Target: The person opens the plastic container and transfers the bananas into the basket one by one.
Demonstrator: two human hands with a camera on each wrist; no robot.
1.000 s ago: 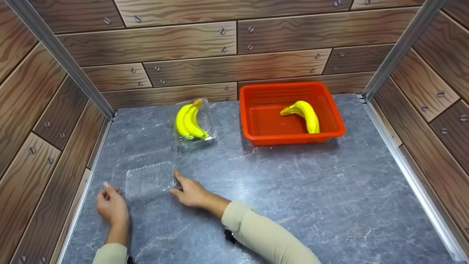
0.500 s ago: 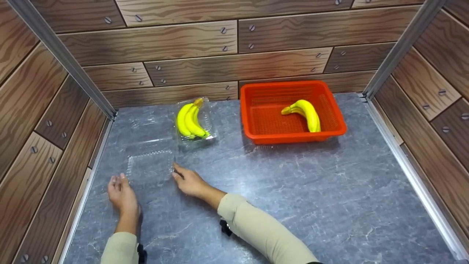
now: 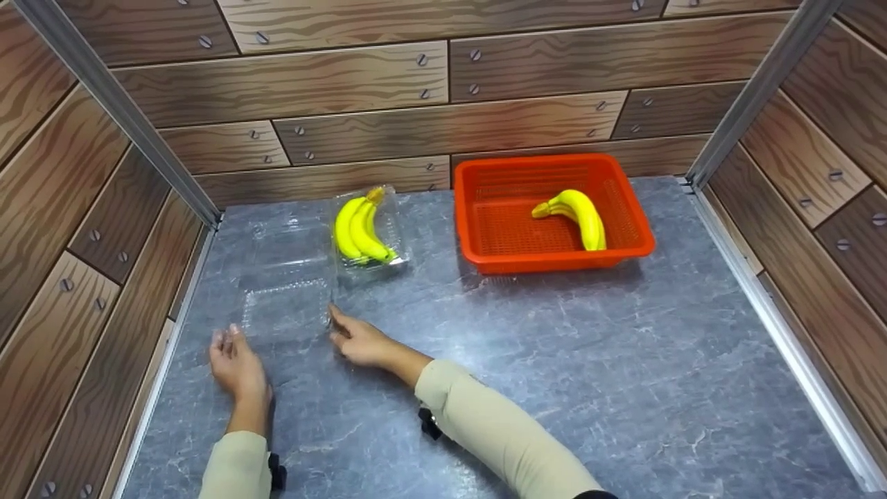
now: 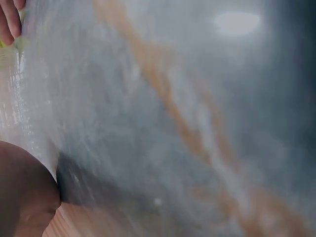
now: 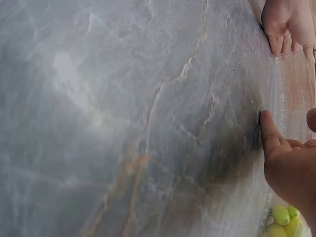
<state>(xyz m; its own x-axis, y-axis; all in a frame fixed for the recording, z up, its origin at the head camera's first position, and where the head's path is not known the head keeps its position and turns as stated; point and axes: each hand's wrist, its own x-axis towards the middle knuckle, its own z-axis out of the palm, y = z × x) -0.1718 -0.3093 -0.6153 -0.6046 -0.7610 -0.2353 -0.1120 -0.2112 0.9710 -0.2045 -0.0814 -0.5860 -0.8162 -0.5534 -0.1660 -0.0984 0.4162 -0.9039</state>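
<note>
An opened clear plastic clamshell box [image 3: 287, 305] lies at the left in the head view. My right hand [image 3: 364, 341] touches its right edge, index finger extended along it. My left hand [image 3: 239, 364] is at the box's near left corner, fingers fairly straight. In the right wrist view, the right hand [image 5: 294, 170] and the left hand [image 5: 289, 22] appear at opposite ends of the box [image 5: 291, 89]. Only part of the left hand [image 4: 24, 192] shows in the left wrist view. Behind the box, yellow bananas [image 3: 360, 229] lie in another clear plastic box [image 3: 391, 225].
A red basket [image 3: 554, 262] stands at the back right with a bunch of bananas [image 3: 581, 218] in it. Wood-patterned walls [image 3: 360, 76] and metal rails [image 3: 783, 339] border the grey marbled table [image 3: 554, 346].
Both hands and the clear box have shifted away from the person, toward the back wall. My left hand has also moved right, closer to the box, its fingers straightening. The bananas stay put.
</note>
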